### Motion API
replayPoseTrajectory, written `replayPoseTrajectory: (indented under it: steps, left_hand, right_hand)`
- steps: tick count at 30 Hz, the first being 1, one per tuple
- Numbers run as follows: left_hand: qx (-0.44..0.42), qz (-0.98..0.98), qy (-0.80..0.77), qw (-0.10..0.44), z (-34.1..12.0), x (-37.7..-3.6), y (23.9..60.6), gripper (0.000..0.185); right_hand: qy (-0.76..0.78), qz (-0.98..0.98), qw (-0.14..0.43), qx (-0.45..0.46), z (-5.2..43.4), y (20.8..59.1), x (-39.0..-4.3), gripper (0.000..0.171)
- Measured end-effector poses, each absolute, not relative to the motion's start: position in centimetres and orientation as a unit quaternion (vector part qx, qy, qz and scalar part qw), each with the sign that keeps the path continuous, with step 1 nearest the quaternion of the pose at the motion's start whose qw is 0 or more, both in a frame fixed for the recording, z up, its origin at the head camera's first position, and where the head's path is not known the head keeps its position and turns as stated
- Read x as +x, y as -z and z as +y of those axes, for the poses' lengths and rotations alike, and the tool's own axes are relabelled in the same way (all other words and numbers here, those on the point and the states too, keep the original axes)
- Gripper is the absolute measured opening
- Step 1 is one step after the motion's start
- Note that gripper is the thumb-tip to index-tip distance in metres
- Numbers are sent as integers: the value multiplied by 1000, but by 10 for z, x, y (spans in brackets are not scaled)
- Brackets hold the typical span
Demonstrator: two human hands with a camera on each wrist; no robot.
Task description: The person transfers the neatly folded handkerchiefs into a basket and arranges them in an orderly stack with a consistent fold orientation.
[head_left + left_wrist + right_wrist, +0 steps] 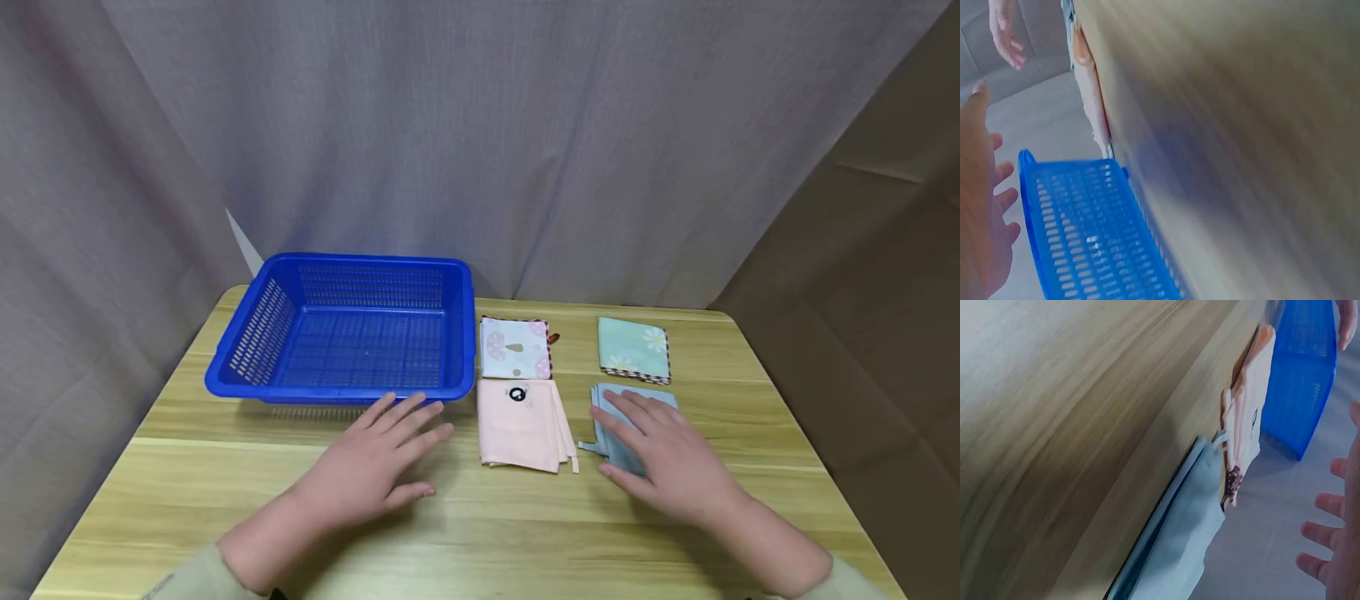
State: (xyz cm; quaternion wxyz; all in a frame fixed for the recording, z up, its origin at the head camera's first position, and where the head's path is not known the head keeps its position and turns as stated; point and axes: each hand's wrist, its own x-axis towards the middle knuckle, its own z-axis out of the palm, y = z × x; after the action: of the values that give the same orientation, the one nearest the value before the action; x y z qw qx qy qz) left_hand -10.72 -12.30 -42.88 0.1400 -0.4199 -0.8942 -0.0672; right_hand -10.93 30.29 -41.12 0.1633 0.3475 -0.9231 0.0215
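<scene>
My left hand (367, 467), fingers spread and holding nothing, hovers in front of the blue plastic basket (341, 392), its fingertips overlapping the near rim in the head view. Over the folded grey-blue cloth (626, 457) is my right hand (667, 454), fingers extended and apart; the right wrist view shows a gap between that hand and the grey-blue cloth (1179, 531). Between the hands lies a folded pink cloth (517, 433) with a round black emblem. Behind it is a folded white cloth (510, 354) with pink mushroom shapes. A folded mint-green cloth (630, 346) with daisies lies behind the grey-blue one.
The light wooden table (480, 542) carries the basket at its back left, with nothing inside. A grey curtain (450, 125) hangs right behind the table's back edge, and a brown covering (862, 333) stands along the right side.
</scene>
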Motion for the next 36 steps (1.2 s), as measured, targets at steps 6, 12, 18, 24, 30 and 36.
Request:
replayPoseTrajectory:
  steps: [6, 12, 18, 24, 30, 36]
  left_hand:
    - [-394, -904, 71, 149, -138, -112, 421, 70]
    - [-355, -921, 66, 148, -155, -115, 417, 71]
    - [-328, -929, 72, 153, -167, -117, 419, 73]
    - [-311, -933, 70, 167, -176, -119, 421, 73]
    - [-288, -942, 61, 162, -184, -119, 420, 71]
    - [-272, -945, 66, 168, -191, -118, 420, 73]
  right_hand:
    - [-23, -937, 150, 313, 316, 415, -113, 66]
    - [-28, -950, 147, 276, 328, 421, -119, 60]
    - [-51, -962, 142, 229, 333, 426, -124, 55]
    - [-53, -970, 128, 199, 337, 426, -126, 52]
    - [-52, -973, 132, 182, 344, 431, -129, 51]
    - [-50, -978, 120, 164, 350, 434, -130, 52]
